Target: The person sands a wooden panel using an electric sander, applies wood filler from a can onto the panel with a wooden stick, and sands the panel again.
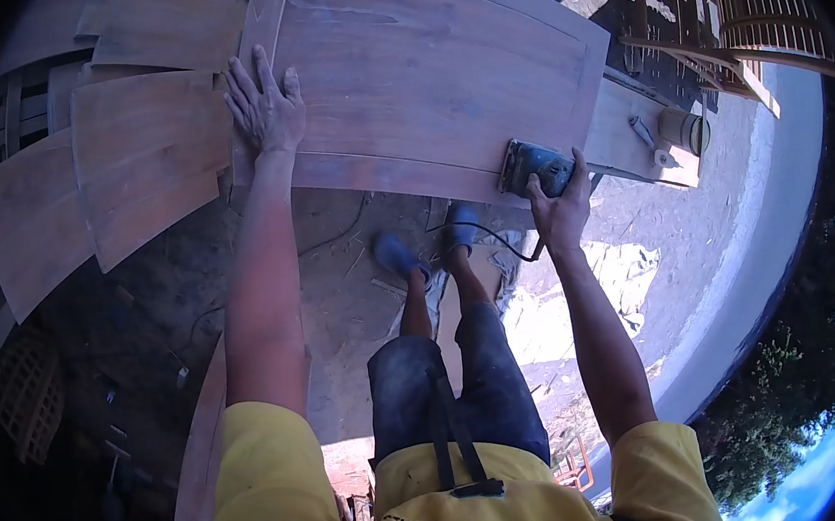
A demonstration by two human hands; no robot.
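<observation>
A large framed wooden panel (pixel 419 69), like a door, lies flat in front of me. My left hand (pixel 268 114) rests on its left end with the fingers spread and the palm down, holding nothing. In my right hand (pixel 562 211) is a dark green electric sander (pixel 537 169), gripped from the near side. The sander sits on the panel's near edge toward the right corner. Its black cord (pixel 496 238) hangs below and loops past my feet.
Thin wooden boards (pixel 152 165) lie overlapped at the left. Right of the panel, a lower board (pixel 631 124) bears a can (pixel 683 130) and a small bottle-like item (pixel 641 131). A slatted wooden chair (pixel 766 16) stands at the upper right. Bright sheeting (pixel 582 300) covers some ground.
</observation>
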